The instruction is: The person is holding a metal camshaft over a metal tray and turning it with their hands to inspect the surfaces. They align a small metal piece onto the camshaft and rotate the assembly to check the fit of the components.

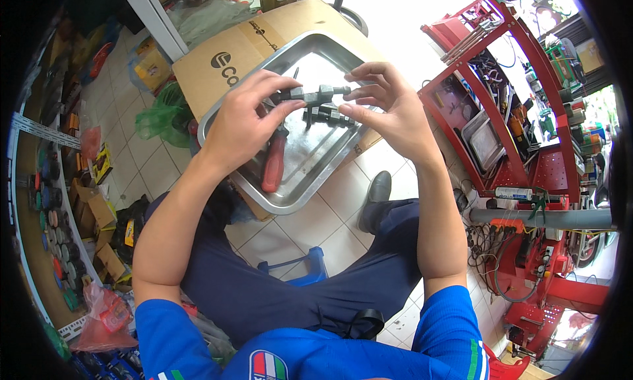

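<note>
Over a shallow metal tray (pixel 300 198), my left hand (pixel 247 113) grips a dark grey metal fitting (pixel 313 94) with hex-shaped sections between thumb and fingers. The fitting lies roughly level, pointing right. Around its right end my right hand (pixel 386 103) is open, thumb and fingers apart; whether a fingertip touches the end is unclear. Just below, a second dark metal fitting (pixel 331 115) sits in the tray, close to my right thumb. A red-handled screwdriver (pixel 275 162) lies in the tray under my left hand, its upper part partly hidden.
The tray rests on a cardboard box (pixel 204 66). A blue plastic stool (pixel 316 264) shows between my legs. To the right stands a red metal rack (pixel 550 96) with tools; to the left, shelves (pixel 46 126) hold small goods. A green plastic bag (pixel 161 116) sits beside the box.
</note>
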Motion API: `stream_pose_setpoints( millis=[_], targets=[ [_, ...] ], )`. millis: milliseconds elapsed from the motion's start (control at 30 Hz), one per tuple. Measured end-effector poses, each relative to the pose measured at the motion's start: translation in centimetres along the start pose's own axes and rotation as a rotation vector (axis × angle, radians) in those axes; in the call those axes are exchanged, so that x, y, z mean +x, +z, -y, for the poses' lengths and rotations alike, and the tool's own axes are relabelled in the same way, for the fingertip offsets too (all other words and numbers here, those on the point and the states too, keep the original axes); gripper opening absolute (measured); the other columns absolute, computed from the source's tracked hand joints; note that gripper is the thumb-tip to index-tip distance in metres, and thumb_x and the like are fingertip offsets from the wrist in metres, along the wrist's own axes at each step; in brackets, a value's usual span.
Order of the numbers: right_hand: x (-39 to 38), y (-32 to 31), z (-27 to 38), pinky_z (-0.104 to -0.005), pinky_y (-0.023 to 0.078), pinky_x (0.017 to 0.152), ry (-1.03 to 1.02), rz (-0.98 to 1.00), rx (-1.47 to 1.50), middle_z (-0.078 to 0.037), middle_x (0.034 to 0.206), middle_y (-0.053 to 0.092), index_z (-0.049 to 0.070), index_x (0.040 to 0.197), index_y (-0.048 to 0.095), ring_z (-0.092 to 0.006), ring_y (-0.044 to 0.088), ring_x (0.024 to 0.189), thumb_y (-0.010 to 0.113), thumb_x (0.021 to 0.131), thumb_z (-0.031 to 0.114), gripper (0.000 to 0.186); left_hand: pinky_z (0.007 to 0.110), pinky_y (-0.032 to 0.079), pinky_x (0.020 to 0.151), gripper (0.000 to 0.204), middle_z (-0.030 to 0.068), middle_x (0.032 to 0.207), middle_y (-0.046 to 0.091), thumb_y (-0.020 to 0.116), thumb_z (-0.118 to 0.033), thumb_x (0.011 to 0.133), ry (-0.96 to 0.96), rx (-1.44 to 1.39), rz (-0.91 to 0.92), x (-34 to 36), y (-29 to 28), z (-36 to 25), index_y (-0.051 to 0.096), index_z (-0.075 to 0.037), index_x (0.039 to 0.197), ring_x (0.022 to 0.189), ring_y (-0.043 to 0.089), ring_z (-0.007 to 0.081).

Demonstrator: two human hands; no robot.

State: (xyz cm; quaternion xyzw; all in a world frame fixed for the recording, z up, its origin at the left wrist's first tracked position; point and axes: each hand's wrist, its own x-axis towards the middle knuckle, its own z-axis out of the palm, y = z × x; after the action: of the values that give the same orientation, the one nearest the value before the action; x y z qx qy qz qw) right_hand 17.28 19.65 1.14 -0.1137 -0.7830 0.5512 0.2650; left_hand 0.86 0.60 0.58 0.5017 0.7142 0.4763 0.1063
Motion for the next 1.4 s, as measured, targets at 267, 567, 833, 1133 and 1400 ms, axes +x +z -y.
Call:
stream_pose_setpoints(
  millis=[267,567,833,1133,1400],
  targets=[
    [0.3,-1.1,-1.0,-0.03,0.056,0.087,0.137,0.126,-0.071,-0.011,0.109,0.072,-0.001,0.125,0.063,-0.0174,0.072,0.098,0.08,0.093,0.019,0.042,0.027,0.048,0.073,0.028,0.0033,0.109,0.068,0.077,-0.015,0.092,0.005,-0.007,0.017,0.0,0.1,-0.3,0.074,-0.007,0.119,0.093,0.064,0.0134],
    [0.2,-1.4,-0.2,-0.0318,0.056,0.088,0.134,0.101,-0.041,-0.011,0.109,0.074,-0.002,0.119,0.067,-0.0167,0.072,0.099,0.079,0.094,0.021,0.036,0.027,0.048,0.073,0.027,0.0032,0.109,0.068,0.077,-0.014,0.092,0.001,-0.011,0.01,-0.1,0.1,-0.2,0.074,-0.006,0.118,0.093,0.064,0.0136],
    [0.1,-1.3,-0.3,-0.0293,0.055,0.085,0.052,0.085,-0.022,-0.008,0.102,0.074,-0.003,0.115,0.07,-0.0138,0.07,0.093,0.077,0.097,0.027,0.035,0.027,0.048,0.072,0.028,0.0037,0.109,0.068,0.077,-0.014,0.092,0.006,-0.005,0.016,0.0,0.1,-0.3,0.075,-0.007,0.119,0.094,0.064,0.0137],
    [0.2,-1.3,-0.2,-0.0287,0.055,0.085,0.189,0.146,-0.112,-0.009,0.103,0.073,-0.002,0.119,0.069,-0.0146,0.07,0.096,0.08,0.094,0.024,0.037,0.027,0.048,0.073,0.027,0.0034,0.109,0.068,0.077,-0.014,0.092,0.009,-0.005,0.01,-0.1,0.1,-0.3,0.074,-0.007,0.118,0.094,0.064,0.0139],
    [0.1,-1.2,0.5,-0.0312,0.057,0.089,0.107,0.128,-0.052,-0.009,0.116,0.072,-0.002,0.121,0.066,-0.0173,0.072,0.101,0.082,0.089,0.011,0.038,0.027,0.048,0.073,0.026,0.0033,0.109,0.068,0.077,-0.014,0.093,0.008,-0.001,0.003,-0.1,-0.1,-0.2,0.075,-0.007,0.118,0.094,0.064,0.014]
  ],
)
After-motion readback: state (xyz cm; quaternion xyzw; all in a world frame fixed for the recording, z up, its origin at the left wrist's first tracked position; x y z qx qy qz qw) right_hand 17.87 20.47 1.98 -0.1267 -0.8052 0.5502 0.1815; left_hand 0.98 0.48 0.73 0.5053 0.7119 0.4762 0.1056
